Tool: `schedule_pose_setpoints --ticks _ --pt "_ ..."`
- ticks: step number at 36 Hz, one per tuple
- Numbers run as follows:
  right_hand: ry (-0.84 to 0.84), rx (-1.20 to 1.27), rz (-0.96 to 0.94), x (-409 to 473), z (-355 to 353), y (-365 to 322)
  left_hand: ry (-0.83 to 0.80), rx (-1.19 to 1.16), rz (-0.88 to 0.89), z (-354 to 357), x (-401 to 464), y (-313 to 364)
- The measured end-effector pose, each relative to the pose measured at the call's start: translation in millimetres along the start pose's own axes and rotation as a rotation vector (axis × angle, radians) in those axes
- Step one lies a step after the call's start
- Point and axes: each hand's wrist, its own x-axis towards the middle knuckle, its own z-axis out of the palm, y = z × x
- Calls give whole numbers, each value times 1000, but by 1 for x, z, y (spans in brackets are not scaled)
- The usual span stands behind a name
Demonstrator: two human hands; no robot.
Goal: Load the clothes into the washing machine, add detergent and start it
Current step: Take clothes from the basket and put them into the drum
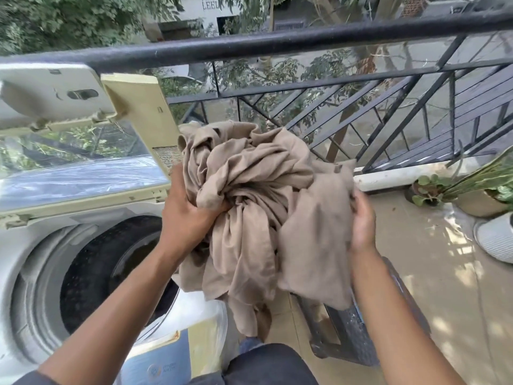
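A bundle of beige cloth [249, 195] hangs in the air at the middle of the view, held between both hands. My left hand [186, 207] grips its bunched left side with curled fingers. My right hand [361, 220] holds the loose right flap, fingers curled round the fabric. The top-loading washing machine [25, 259] stands at the left with its folding lid [83, 173] raised. Its dark drum [111, 262] is open, just left of and below the cloth. What lies in the drum is too dark to tell.
A black metal railing [305, 40] runs across the top, right behind the machine and cloth. A dark stool-like stand [355, 329] sits on the floor under the cloth. Potted plants [472, 190] and a white ribbed object [497, 237] are at the right on the tan floor.
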Motion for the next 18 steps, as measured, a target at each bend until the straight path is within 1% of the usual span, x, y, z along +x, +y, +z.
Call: schedule_pose_setpoints --ticks 2,4,5,10,13,16,18 --pt "-134 -40 -7 -25 17 5 0 33 -12 0 -5 0" --pt "-228 -161 -22 -50 35 16 -8 25 -29 -4 -8 -2" --pt "-250 -232 -68 -59 39 20 -18 15 -33 -7 -9 -3" --pt "-239 -730 -273 -96 54 33 -114 -100 -80 -33 -16 0" --pt "-251 -841 -445 -120 64 41 -187 -124 -30 -54 -25 4" --pt "-261 -909 -538 -146 81 52 -210 -65 43 -76 -36 7" --pt "-258 -937 -565 -160 91 62 -188 -47 70 -92 -42 10"
